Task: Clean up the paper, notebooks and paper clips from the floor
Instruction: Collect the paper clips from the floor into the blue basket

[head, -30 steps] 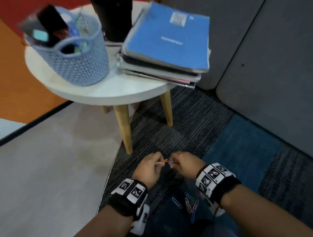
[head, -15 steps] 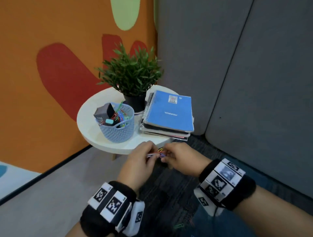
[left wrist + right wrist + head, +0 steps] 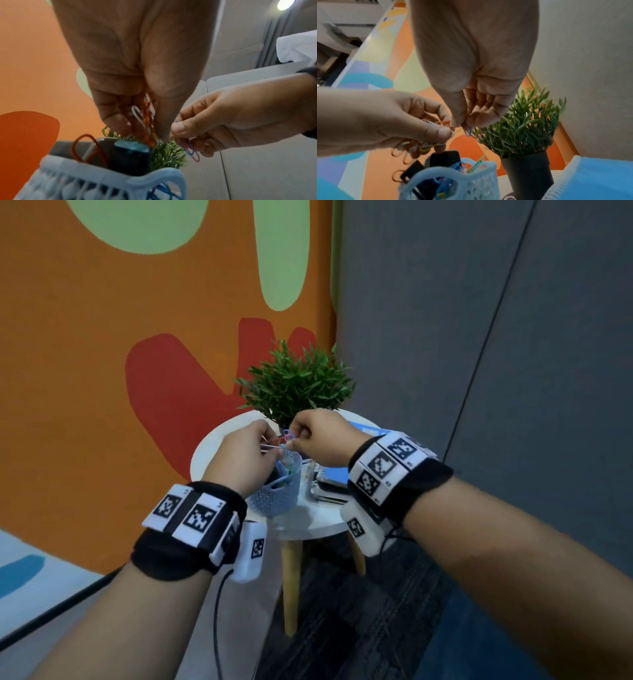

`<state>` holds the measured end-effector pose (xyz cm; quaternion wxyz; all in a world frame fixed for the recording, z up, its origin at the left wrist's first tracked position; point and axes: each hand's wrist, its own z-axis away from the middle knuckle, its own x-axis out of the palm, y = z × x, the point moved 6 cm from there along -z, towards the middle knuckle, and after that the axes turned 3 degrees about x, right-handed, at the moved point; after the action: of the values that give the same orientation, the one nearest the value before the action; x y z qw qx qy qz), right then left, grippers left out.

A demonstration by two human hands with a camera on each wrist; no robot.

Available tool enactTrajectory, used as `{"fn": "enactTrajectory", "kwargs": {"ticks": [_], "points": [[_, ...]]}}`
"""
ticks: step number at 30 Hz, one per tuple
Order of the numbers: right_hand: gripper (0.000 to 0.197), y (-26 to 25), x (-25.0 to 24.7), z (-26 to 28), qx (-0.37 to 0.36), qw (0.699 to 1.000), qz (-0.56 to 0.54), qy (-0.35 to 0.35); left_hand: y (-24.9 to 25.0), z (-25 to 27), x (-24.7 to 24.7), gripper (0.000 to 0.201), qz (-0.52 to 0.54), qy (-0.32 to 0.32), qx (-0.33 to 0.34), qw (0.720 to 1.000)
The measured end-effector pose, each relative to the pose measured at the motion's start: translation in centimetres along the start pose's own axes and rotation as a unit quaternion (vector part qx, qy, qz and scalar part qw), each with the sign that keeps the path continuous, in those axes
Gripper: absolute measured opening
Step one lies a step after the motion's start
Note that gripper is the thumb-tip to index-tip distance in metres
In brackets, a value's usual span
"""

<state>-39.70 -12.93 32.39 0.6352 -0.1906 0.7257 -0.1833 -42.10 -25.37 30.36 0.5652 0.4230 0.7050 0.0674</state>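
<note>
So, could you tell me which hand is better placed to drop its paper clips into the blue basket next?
Left. The left hand holds its paper clips directly over the basket; the right hand pinches its few beside the far rim, nearer the plant.

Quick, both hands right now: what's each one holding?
Left hand: pinches a bunch of paper clips.
Right hand: pinches a few blue and red clips.

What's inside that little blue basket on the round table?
The basket holds coloured paper clips, some black binder clips and a dark teal block. Its wall hides whatever lies lower down.
</note>
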Motion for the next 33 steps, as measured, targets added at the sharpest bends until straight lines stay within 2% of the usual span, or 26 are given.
{"fn": "enactTrajectory", "kwargs": {"ticks": [3,6,11,13,20,25,28,30,33], "points": [[0.010,0.2,1.4,-1.7,0.026,0.999,0.006,-0.018,-0.3,-1.0,0.6,0.016,-0.033,-0.017,-0.014,0.999],[0.008,1.0,2.4,-2.4,0.049,0.999,-0.011,-0.012,-0.1,-1.5,1.1,0.019,-0.084,-0.018,0.000,0.996],[0.022,2.0,3.1,-3.0,0.083,0.994,-0.074,-0.020,-0.1,-1.9,1.4,0.019,-0.134,-0.042,0.017,0.990],[0.022,2.1,3.1,-3.2,0.090,0.991,-0.096,-0.019,0.0,-1.9,1.6,0.019,-0.155,-0.052,0.023,0.986],[0.023,1.6,2.6,-3.2,0.078,0.997,-0.009,-0.023,0.4,-1.4,1.8,0.027,-0.169,-0.050,0.041,0.984],[0.024,1.0,2.4,-2.8,0.069,0.997,0.013,-0.043,0.3,-1.0,2.2,0.020,-0.173,-0.063,0.060,0.981],[0.004,1.0,2.4,-2.6,0.064,0.997,0.009,-0.050,0.6,-0.8,2.4,0.020,-0.167,-0.060,0.075,0.981],[0.014,1.2,2.4,-2.5,0.063,0.997,0.007,-0.042,0.8,-0.8,2.5,0.020,-0.165,-0.057,0.083,0.981],[0.018,1.2,2.4,-2.4,0.054,0.998,0.012,-0.029,0.7,-0.9,2.5,0.023,-0.175,-0.052,0.096,0.979]]}}
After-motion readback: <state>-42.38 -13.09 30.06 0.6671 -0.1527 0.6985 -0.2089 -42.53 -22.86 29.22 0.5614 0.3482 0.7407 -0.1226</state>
